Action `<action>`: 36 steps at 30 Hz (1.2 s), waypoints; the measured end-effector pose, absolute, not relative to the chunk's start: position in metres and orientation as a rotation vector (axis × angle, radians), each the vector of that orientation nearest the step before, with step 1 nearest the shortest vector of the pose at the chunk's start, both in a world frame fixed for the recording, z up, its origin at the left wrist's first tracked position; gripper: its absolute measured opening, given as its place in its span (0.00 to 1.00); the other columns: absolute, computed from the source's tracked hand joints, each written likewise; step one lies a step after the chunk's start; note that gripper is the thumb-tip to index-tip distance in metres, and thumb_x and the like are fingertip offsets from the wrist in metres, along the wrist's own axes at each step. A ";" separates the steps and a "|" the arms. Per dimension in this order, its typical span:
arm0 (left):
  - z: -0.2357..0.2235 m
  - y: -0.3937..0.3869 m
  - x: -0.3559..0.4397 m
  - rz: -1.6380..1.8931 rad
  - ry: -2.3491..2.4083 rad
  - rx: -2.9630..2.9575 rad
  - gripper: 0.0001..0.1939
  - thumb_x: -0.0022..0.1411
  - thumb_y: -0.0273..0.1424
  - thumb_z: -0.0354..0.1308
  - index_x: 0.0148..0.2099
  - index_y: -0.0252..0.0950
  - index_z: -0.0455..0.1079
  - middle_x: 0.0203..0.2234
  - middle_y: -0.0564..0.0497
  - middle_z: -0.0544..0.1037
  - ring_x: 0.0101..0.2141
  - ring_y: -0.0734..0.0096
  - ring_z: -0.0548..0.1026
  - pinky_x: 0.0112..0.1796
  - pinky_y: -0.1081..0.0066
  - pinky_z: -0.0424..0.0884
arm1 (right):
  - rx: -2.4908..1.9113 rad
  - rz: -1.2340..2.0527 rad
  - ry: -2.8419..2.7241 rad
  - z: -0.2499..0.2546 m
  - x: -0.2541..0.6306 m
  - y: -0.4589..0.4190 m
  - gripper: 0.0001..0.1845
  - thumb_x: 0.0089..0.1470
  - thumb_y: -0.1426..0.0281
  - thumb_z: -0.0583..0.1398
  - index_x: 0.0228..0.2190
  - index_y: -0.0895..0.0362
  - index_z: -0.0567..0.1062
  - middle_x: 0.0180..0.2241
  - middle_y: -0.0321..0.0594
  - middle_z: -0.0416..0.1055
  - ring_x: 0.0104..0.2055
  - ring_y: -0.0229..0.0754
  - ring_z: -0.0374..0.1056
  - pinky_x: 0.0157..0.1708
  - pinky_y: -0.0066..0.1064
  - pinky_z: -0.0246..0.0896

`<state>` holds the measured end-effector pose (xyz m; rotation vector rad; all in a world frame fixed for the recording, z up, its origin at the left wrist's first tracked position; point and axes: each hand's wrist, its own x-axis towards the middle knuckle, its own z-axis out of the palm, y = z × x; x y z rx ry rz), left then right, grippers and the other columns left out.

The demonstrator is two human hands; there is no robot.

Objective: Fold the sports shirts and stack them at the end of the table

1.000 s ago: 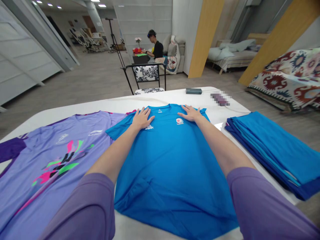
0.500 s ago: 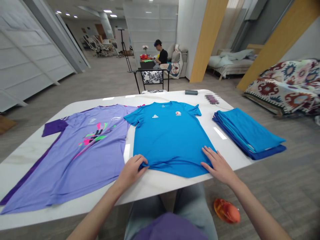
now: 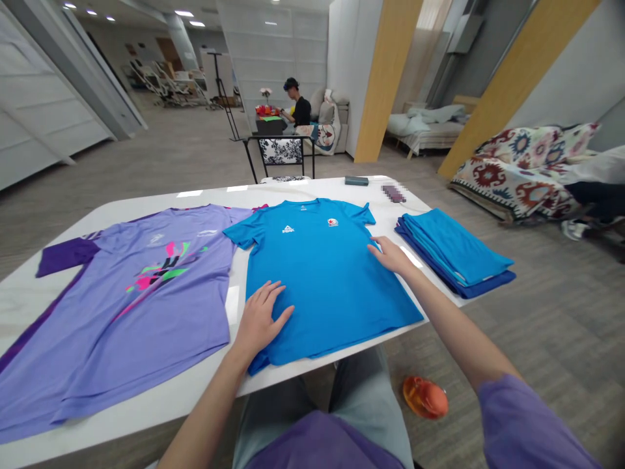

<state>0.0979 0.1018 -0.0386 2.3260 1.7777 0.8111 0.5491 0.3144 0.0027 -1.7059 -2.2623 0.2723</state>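
A bright blue T-shirt (image 3: 322,273) lies spread face up on the white table (image 3: 205,193). My left hand (image 3: 260,321) rests flat on its lower left part, fingers spread. My right hand (image 3: 390,255) lies flat on its right side, near the sleeve, fingers stretched out. Neither hand holds anything. A lilac T-shirt (image 3: 122,306) with a pink and green print lies spread out to the left, overlapping the blue shirt's sleeve.
A stack of folded blue shirts (image 3: 454,253) sits at the table's right edge. A dark flat case (image 3: 356,180) lies at the far edge, with a black chair (image 3: 280,153) behind it. A person sits far back. An orange object (image 3: 424,397) lies on the floor.
My hands went from the shirt's shoulders to its hem, then up again: the left now lies flat on the lower left, the right has slid up the right side.
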 end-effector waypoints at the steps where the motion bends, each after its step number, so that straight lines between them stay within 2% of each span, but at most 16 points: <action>1: -0.045 0.110 0.100 0.768 1.809 2.350 0.31 0.79 0.51 0.58 0.75 0.45 0.69 0.74 0.44 0.71 0.76 0.43 0.65 0.73 0.40 0.63 | -1.737 0.258 -2.251 0.003 0.542 0.350 0.36 0.78 0.49 0.48 0.74 0.56 0.68 0.74 0.52 0.68 0.75 0.57 0.66 0.73 0.50 0.64; 4: -0.062 0.119 0.098 0.637 1.852 2.404 0.39 0.78 0.54 0.58 0.82 0.48 0.60 0.79 0.47 0.62 0.79 0.43 0.58 0.77 0.38 0.57 | -1.846 0.218 -2.234 0.001 0.532 0.438 0.37 0.79 0.50 0.46 0.76 0.58 0.63 0.78 0.54 0.60 0.79 0.57 0.59 0.76 0.51 0.59; 6: -0.068 0.119 0.095 0.603 1.864 2.433 0.41 0.77 0.55 0.58 0.84 0.50 0.56 0.80 0.49 0.60 0.79 0.44 0.57 0.77 0.38 0.57 | -1.921 0.201 -2.242 -0.005 0.535 0.473 0.38 0.79 0.48 0.46 0.76 0.56 0.65 0.78 0.53 0.59 0.80 0.58 0.57 0.76 0.54 0.55; 9: -0.068 0.118 0.095 0.588 1.885 2.454 0.43 0.77 0.55 0.58 0.86 0.51 0.52 0.81 0.50 0.58 0.80 0.42 0.56 0.77 0.37 0.58 | -2.032 0.168 -2.249 -0.018 0.549 0.489 0.40 0.77 0.42 0.46 0.72 0.55 0.71 0.75 0.55 0.65 0.77 0.63 0.60 0.76 0.62 0.51; 11: -0.066 0.118 0.097 0.583 1.892 2.457 0.44 0.77 0.55 0.58 0.86 0.51 0.50 0.81 0.51 0.57 0.80 0.42 0.55 0.77 0.37 0.58 | -2.090 0.129 -2.241 -0.026 0.559 0.486 0.43 0.75 0.40 0.46 0.69 0.58 0.74 0.73 0.60 0.67 0.76 0.68 0.61 0.75 0.66 0.49; 14: -0.064 0.119 0.098 0.565 1.892 2.461 0.45 0.78 0.54 0.57 0.87 0.51 0.47 0.81 0.51 0.56 0.80 0.43 0.54 0.77 0.37 0.57 | -2.124 0.069 -2.237 -0.031 0.565 0.482 0.48 0.74 0.38 0.45 0.68 0.63 0.74 0.73 0.66 0.66 0.78 0.70 0.56 0.76 0.66 0.46; 16: -0.063 0.120 0.098 0.565 1.888 2.459 0.45 0.78 0.54 0.57 0.87 0.50 0.47 0.82 0.51 0.55 0.80 0.43 0.54 0.77 0.37 0.57 | -2.116 0.054 -2.251 -0.028 0.561 0.487 0.48 0.75 0.40 0.42 0.73 0.63 0.69 0.76 0.64 0.61 0.80 0.66 0.52 0.77 0.62 0.46; 18: -0.063 0.118 0.097 0.582 1.883 2.448 0.44 0.78 0.54 0.57 0.87 0.51 0.48 0.81 0.51 0.56 0.80 0.44 0.54 0.77 0.38 0.57 | -2.093 0.072 -2.294 -0.023 0.554 0.495 0.46 0.76 0.42 0.40 0.77 0.58 0.62 0.79 0.57 0.56 0.82 0.60 0.50 0.78 0.57 0.47; 21: -0.062 0.108 0.098 0.592 1.877 2.428 0.44 0.78 0.54 0.57 0.87 0.51 0.48 0.81 0.51 0.56 0.80 0.44 0.54 0.77 0.38 0.57 | -2.086 0.123 -2.355 -0.019 0.545 0.503 0.45 0.76 0.40 0.41 0.79 0.52 0.60 0.81 0.50 0.54 0.82 0.55 0.50 0.79 0.54 0.48; 23: -0.062 0.100 0.098 0.574 1.871 2.412 0.43 0.78 0.54 0.57 0.86 0.51 0.49 0.82 0.50 0.56 0.81 0.44 0.53 0.78 0.38 0.56 | -2.121 0.128 -2.343 -0.019 0.542 0.503 0.48 0.74 0.37 0.41 0.78 0.53 0.62 0.80 0.53 0.55 0.81 0.60 0.52 0.78 0.60 0.47; 26: -0.055 0.105 0.090 0.559 1.834 2.361 0.39 0.81 0.53 0.54 0.85 0.50 0.53 0.81 0.49 0.59 0.80 0.47 0.56 0.77 0.40 0.58 | -2.146 0.097 -2.300 -0.021 0.537 0.504 0.53 0.72 0.35 0.41 0.75 0.61 0.67 0.76 0.64 0.61 0.80 0.69 0.53 0.77 0.69 0.42; 29: -0.039 0.159 0.063 0.677 1.870 2.285 0.32 0.83 0.50 0.49 0.81 0.47 0.61 0.77 0.46 0.67 0.77 0.50 0.62 0.75 0.44 0.63 | -2.073 0.077 -2.288 -0.023 0.519 0.512 0.51 0.74 0.38 0.40 0.75 0.64 0.65 0.75 0.67 0.61 0.80 0.68 0.53 0.78 0.65 0.42; 32: -0.026 0.260 0.029 0.851 2.012 2.178 0.31 0.84 0.49 0.46 0.77 0.40 0.66 0.73 0.41 0.72 0.74 0.49 0.67 0.74 0.48 0.63 | -1.967 0.115 -2.306 -0.027 0.489 0.532 0.46 0.77 0.43 0.38 0.78 0.60 0.60 0.78 0.58 0.59 0.80 0.60 0.55 0.78 0.55 0.50; 34: -0.025 0.334 0.012 0.795 2.066 2.117 0.32 0.84 0.47 0.43 0.78 0.37 0.65 0.74 0.38 0.70 0.74 0.50 0.66 0.74 0.50 0.61 | -1.917 0.150 -2.321 -0.031 0.469 0.549 0.44 0.78 0.45 0.37 0.79 0.57 0.59 0.80 0.52 0.57 0.81 0.56 0.54 0.79 0.52 0.49; 36: -0.029 0.397 0.001 0.650 2.086 2.089 0.33 0.84 0.47 0.42 0.79 0.36 0.63 0.76 0.36 0.67 0.76 0.49 0.63 0.75 0.48 0.57 | -1.884 0.178 -2.338 -0.036 0.456 0.568 0.43 0.79 0.45 0.39 0.80 0.54 0.58 0.81 0.48 0.54 0.82 0.54 0.51 0.81 0.54 0.44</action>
